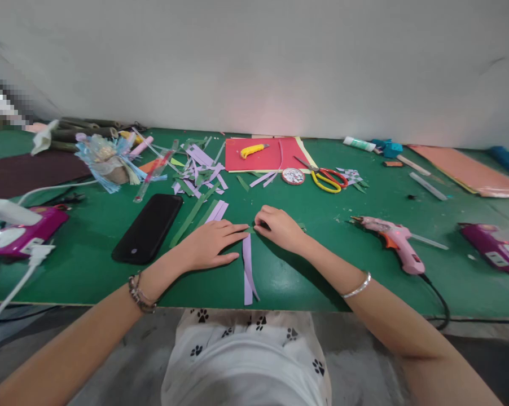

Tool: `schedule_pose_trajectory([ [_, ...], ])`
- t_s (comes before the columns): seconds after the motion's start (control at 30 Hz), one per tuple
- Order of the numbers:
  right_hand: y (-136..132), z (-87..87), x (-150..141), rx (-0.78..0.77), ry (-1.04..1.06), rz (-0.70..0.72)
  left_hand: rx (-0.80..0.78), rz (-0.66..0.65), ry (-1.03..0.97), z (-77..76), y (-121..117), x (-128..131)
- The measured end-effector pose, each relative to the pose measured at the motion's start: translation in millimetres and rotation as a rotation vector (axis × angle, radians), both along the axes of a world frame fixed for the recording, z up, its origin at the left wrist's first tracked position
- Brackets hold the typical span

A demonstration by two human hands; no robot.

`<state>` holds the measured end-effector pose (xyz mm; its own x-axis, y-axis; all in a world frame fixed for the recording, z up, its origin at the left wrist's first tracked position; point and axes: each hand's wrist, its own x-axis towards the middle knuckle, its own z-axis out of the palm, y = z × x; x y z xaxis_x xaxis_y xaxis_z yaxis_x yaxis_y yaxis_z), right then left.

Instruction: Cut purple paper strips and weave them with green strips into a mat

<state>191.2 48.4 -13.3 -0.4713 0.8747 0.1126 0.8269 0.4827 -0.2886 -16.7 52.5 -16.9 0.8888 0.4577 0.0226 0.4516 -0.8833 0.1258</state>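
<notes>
My left hand (212,243) lies flat on the green table (89,265), fingers stretched out toward a small green paper piece (250,229). My right hand (277,226) is curled, its fingertips pinching that same green piece from the other side. Two lilac paper strips (248,269) lie under and in front of the hands, running toward the table's near edge. More lilac strips (217,211) and a long green strip (191,217) lie just behind my left hand.
A black phone (148,227) lies left of my left hand. A pink glue gun (392,239) sits to the right. Farther back are red-and-yellow scissors (328,179), a red sheet (265,155) with a yellow knife (253,150), a tape roll (293,176), and scattered paper scraps (197,169).
</notes>
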Motion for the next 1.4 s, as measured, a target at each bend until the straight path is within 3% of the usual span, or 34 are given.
schedule_pose_trajectory([
  [0.23, -12, 3.5, -2, 0.105, -0.030, -0.044, -0.023, -0.046, 0.043, 0.4, 0, -4],
  [0.43, -22, 9.4, -9, 0.054, -0.251, -0.115, -0.036, -0.087, 0.052, 2.3, -2, -6],
  [0.63, -16, 5.0, -7, 0.028, -0.196, -0.091, -0.013, -0.110, -0.087, 6.4, -10, -7],
  [0.73, -14, 2.9, -4, 0.047, -0.162, -0.081, -0.046, -0.032, -0.139, 6.2, -19, -2],
  [0.93, -13, 5.4, 0, 0.112, -0.180, -0.094, -0.082, 0.299, -0.186, 3.7, -35, 16],
  [1.23, -10, 4.2, 3, 0.093, -0.128, -0.084, -0.081, 0.472, -0.107, 8.4, -50, 20],
  [1.4, -12, 2.9, 1, 0.092, -0.090, -0.078, -0.215, 0.481, -0.093, 11.0, -54, 25],
])
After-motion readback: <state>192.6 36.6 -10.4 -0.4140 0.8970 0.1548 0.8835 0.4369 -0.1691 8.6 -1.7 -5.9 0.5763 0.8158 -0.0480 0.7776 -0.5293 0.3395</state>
